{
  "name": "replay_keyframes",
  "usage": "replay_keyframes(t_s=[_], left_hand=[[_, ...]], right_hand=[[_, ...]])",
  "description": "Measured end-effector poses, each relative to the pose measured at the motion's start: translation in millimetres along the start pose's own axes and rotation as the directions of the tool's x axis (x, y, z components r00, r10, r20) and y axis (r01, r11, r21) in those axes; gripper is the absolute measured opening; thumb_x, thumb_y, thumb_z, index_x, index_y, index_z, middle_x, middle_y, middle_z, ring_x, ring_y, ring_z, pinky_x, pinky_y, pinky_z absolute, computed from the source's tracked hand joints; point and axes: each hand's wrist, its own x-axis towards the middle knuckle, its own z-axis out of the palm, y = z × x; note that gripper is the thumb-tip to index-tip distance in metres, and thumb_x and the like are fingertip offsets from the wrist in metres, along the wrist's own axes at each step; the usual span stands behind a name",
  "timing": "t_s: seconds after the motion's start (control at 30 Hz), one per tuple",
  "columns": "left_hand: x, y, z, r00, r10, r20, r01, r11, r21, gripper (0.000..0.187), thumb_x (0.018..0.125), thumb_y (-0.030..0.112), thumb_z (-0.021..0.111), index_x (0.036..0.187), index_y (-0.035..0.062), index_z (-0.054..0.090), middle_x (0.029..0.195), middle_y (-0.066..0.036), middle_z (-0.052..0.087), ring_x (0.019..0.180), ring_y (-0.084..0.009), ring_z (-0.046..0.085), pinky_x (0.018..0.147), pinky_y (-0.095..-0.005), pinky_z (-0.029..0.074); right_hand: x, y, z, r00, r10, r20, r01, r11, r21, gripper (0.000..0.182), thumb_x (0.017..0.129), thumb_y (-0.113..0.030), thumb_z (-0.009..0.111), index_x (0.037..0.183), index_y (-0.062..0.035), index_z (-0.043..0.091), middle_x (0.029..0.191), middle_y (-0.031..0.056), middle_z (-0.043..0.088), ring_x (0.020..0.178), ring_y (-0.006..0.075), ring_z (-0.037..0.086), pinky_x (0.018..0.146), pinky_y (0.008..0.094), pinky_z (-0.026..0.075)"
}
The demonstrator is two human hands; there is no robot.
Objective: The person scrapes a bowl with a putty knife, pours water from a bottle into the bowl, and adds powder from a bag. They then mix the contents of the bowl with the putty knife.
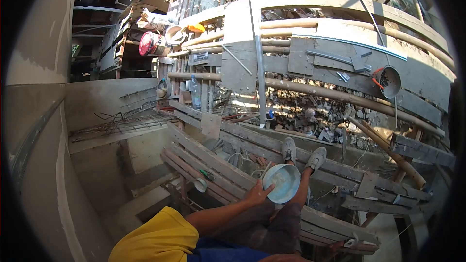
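One pale blue bowl (286, 179) is held by the left hand (257, 195), above the lap and just in front of the dark trousers (287, 221). The left forearm (213, 217) is stretched out from a yellow sleeve (154, 237), slanted forward and across the body, and the hand is brought to the near left side of the bowl. The thumb (270, 189) is laid over the rim and pressed against the inside, so the bowl is gripped at its edge and its open side is turned up towards the camera. The other fingers are hidden behind the bowl, and how far they are spread cannot be told. A whitish patch is seen inside the bowl, but what it is cannot be made out.

The right hand is not shown; only a strip of skin is caught at the bottom edge, cut off too closely to be identified. One bare lower leg (304, 184) is partly covered by the bowl. Two shoes (289, 149) are seen beyond it, by the wooden planks (233, 135). To the left, a small cup (200, 185) is seen beside the planks, near a green object (207, 174) too small to be named.
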Motion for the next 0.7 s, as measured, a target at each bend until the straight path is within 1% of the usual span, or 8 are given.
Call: replay_keyframes(t_s=[0.37,0.43,0.57,0.7], left_hand=[[4,4,-8,0.999,-0.027,0.026,0.027,0.999,0.018,0.086,0.087,0.067,0.051,0.117,-0.0124,0.037,0.109,-0.039,0.057,0.106,-0.0474,0.059,0.091,-0.0486,0.045],[4,5,-8,1.000,0.000,0.002,0.000,1.000,-0.015,0.085,0.087,0.067,0.051,0.117,-0.0123,0.037,0.110,-0.039,0.057,0.106,-0.0480,0.058,0.091,-0.0489,0.045],[5,8,-10,1.000,-0.021,0.003,0.021,1.000,-0.008,0.085,0.087,0.066,0.052,0.117,-0.0124,0.037,0.110,-0.039,0.056,0.106,-0.0480,0.058,0.091,-0.0490,0.045],[7,7,-7,1.000,-0.003,-0.008,0.003,0.998,-0.058,0.083,0.087,0.064,0.054,0.115,-0.0115,0.038,0.110,-0.039,0.057,0.106,-0.0470,0.059,0.091,-0.0489,0.045]], right_hand=[[3,-5,-9,1.000,-0.005,-0.021,0.005,1.000,-0.023,0.024,0.088,-0.011,0.055,0.105,0.0022,0.067,0.095,0.0128,0.071,0.086,0.0208,0.068,0.073,0.0333,0.054],[3,-4,-12,1.000,-0.006,-0.024,0.005,1.000,-0.022,0.024,0.088,-0.011,0.055,0.104,0.0023,0.068,0.095,0.0128,0.071,0.085,0.0209,0.068,0.073,0.0333,0.054],[2,-5,-19,1.000,-0.008,-0.029,0.007,1.000,-0.026,0.024,0.088,-0.011,0.056,0.104,0.0024,0.068,0.095,0.0130,0.071,0.085,0.0210,0.068,0.073,0.0334,0.054],[2,-4,-26,0.999,0.001,-0.033,-0.002,0.999,-0.032,0.024,0.088,-0.011,0.056,0.103,0.0025,0.068,0.094,0.0131,0.071,0.085,0.0211,0.068,0.072,0.0335,0.054]])
